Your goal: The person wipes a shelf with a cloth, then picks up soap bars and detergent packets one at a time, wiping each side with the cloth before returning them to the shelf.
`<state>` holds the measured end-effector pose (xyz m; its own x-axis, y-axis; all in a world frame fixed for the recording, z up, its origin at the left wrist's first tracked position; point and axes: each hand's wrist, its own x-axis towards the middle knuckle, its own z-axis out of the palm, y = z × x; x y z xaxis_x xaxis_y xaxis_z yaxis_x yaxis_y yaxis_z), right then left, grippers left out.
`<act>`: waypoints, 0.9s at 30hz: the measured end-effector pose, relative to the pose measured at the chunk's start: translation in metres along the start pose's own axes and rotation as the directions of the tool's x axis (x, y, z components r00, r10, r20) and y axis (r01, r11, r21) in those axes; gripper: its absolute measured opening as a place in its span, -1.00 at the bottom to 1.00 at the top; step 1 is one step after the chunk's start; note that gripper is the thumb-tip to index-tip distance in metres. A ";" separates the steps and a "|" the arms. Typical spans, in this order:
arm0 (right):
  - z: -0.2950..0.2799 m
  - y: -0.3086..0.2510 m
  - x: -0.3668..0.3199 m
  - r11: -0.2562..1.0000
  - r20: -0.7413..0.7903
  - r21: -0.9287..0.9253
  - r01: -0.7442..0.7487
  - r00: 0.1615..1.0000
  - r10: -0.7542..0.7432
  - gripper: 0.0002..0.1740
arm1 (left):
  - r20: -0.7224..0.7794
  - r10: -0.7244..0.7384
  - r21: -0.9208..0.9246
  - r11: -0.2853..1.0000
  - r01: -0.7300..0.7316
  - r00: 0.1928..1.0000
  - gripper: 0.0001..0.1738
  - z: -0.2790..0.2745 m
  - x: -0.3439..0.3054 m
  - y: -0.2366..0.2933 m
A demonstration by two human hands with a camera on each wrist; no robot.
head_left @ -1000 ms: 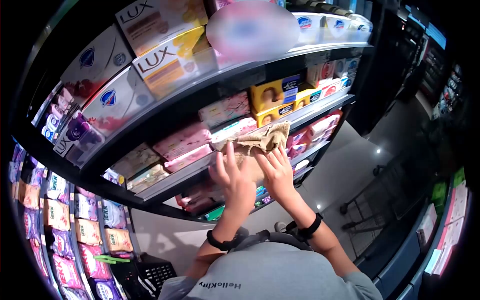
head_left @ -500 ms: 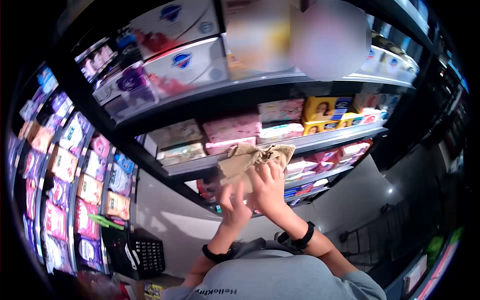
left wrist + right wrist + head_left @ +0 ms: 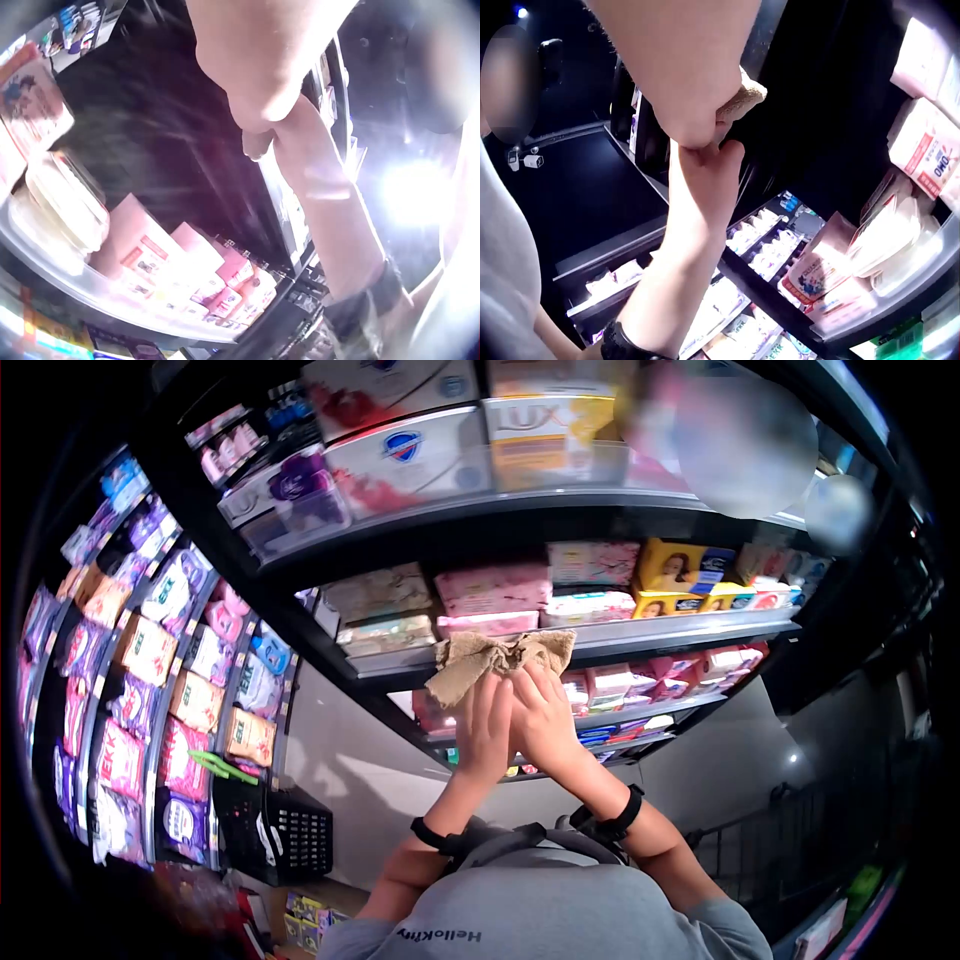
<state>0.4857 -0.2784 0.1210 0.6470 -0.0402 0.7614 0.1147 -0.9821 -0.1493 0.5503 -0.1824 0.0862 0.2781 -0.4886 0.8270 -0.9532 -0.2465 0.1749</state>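
A tan cloth is bunched in the middle, its two ends spreading left and right in front of the soap shelf. My left hand holds it from below on the left side, fingers pointing up along the folds. Close beside it, my right hand grips the gathered middle and right part. The two hands touch at their inner edges, and the thumbs are hidden underneath. In the right wrist view a bit of the cloth sticks out past the hands. The left wrist view shows mostly skin and forearm.
Behind the cloth runs a shelf edge with pink and yellow soap boxes. Larger white boxes stand on the shelf above. Packaged goods fill a rack at left, with a black basket at its foot.
The left hand, earlier with fingers spread, has come in against the right hand at the cloth. The cloth is more gathered in its middle. The head view has turned left.
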 end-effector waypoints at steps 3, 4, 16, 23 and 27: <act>-0.027 0.018 -0.006 1.000 0.020 -0.011 -0.008 1.000 0.008 -0.64 | -0.003 0.024 -0.048 0.999 -0.024 1.000 -0.42 0.017 0.009 0.016; -0.032 0.025 -0.012 0.999 0.000 -0.028 -0.022 1.000 0.022 -0.65 | -0.006 0.042 -0.067 0.997 -0.042 0.999 -0.39 0.023 0.013 0.022; -0.085 0.088 -0.043 0.930 -0.341 -0.111 -0.351 0.892 0.297 -0.77 | 0.142 0.125 -0.181 0.978 -0.098 0.982 -0.53 0.076 0.078 0.105; -0.050 0.058 -0.022 0.958 -0.271 0.048 -0.283 0.919 0.285 -0.65 | 0.070 0.062 -0.096 0.994 -0.055 0.996 -0.55 0.040 0.062 0.062; -0.010 0.019 0.000 0.981 -0.181 0.132 -0.142 0.970 0.164 -0.51 | 0.002 -0.080 0.059 0.995 0.080 0.997 -0.56 0.001 0.036 0.020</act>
<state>0.4803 -0.2985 0.1246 0.5102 -0.2336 0.8277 0.1207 -0.9334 -0.3378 0.5416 -0.2055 0.1193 0.3540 -0.4686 0.8094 -0.9192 -0.3339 0.2087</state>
